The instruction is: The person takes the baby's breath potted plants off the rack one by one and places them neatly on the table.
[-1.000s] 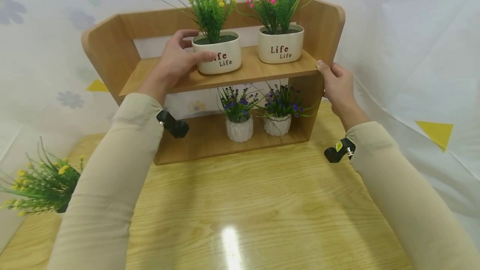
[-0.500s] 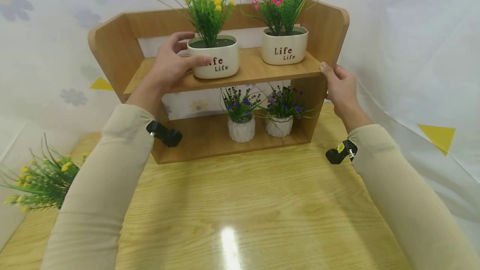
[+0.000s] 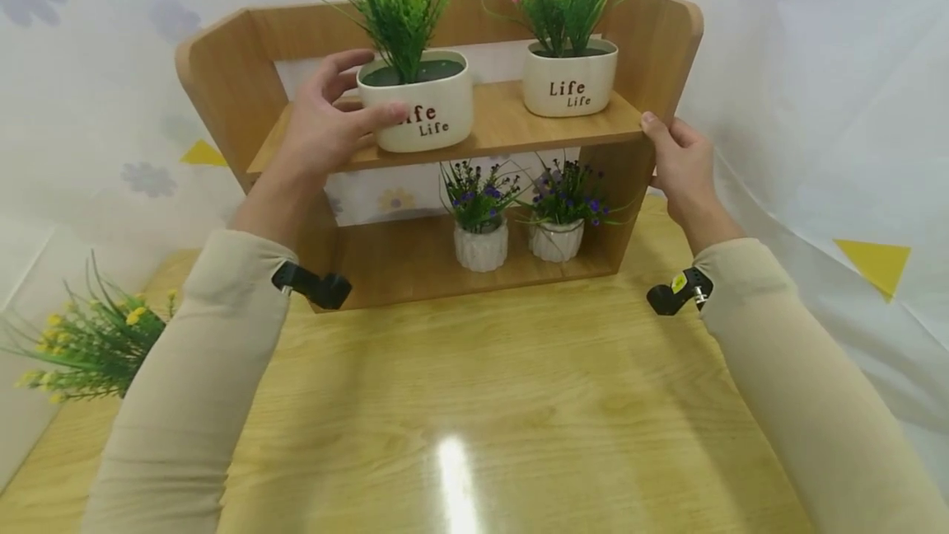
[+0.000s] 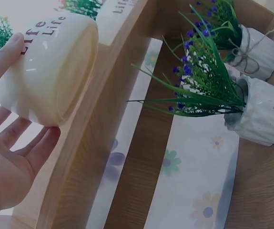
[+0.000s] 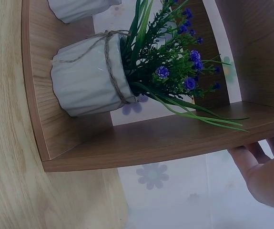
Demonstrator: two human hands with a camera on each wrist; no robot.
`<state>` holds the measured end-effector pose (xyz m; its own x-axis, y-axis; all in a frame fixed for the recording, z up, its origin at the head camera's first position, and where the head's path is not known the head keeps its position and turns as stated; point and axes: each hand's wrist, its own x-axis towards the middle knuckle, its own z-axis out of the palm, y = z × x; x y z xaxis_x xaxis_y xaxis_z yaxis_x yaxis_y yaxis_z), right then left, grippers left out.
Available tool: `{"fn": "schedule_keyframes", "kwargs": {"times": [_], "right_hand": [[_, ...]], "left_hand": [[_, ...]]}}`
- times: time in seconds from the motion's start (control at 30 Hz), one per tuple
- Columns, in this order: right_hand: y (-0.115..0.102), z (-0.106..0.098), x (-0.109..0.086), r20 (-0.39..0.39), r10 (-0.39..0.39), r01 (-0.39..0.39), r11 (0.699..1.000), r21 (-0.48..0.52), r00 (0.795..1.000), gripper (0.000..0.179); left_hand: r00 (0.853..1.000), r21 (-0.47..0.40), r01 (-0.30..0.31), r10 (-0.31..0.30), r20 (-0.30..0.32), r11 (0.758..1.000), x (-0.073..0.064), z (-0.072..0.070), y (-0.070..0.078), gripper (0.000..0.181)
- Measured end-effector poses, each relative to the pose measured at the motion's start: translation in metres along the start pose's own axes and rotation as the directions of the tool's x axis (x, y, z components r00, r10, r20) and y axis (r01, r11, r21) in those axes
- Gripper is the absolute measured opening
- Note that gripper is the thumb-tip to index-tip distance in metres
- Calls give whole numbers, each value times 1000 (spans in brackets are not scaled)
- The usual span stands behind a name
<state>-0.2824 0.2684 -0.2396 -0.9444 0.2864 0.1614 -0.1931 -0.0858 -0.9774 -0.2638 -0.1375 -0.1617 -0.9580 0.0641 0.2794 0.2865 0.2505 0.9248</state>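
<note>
My left hand [image 3: 322, 126] holds a cream oval flowerpot [image 3: 451, 101] with yellow flowers by its left end, thumb over the "Life" lettering and fingers behind. In the left wrist view part of the pot's underside shows, and it overlaps the front edge of the upper board. My right hand [image 3: 685, 167] grips the right side of the wooden shelf [image 3: 511, 126], thumb at the front edge and fingers on the outer side. A matching flowerpot [image 3: 571, 85] with pink flowers stands on the right of the upper board.
Two white ribbed pots [image 3: 482, 247] with purple flowers stand on the lower board; twine circles one pot [image 5: 86, 76]. Another yellow-flowered plant [image 3: 104, 344] is at the far left, partly behind the left sleeve. The shelf stands on a wood-grain table [image 3: 474, 386] before a flower-patterned sheet.
The left hand has brought the yellow-flowered flowerpot left and nearer to me, away from the pink one. The right hand keeps its hold on the shelf. The head view has shifted slightly.
</note>
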Motion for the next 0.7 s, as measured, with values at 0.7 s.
{"fn": "schedule_keyframes", "kwargs": {"times": [0.7], "right_hand": [[-1, 1, 7, 14, 9, -9, 1000, -7, 1000, 31]], "left_hand": [[995, 13, -94, 94, -36, 995, -60, -13, -3, 73]]}}
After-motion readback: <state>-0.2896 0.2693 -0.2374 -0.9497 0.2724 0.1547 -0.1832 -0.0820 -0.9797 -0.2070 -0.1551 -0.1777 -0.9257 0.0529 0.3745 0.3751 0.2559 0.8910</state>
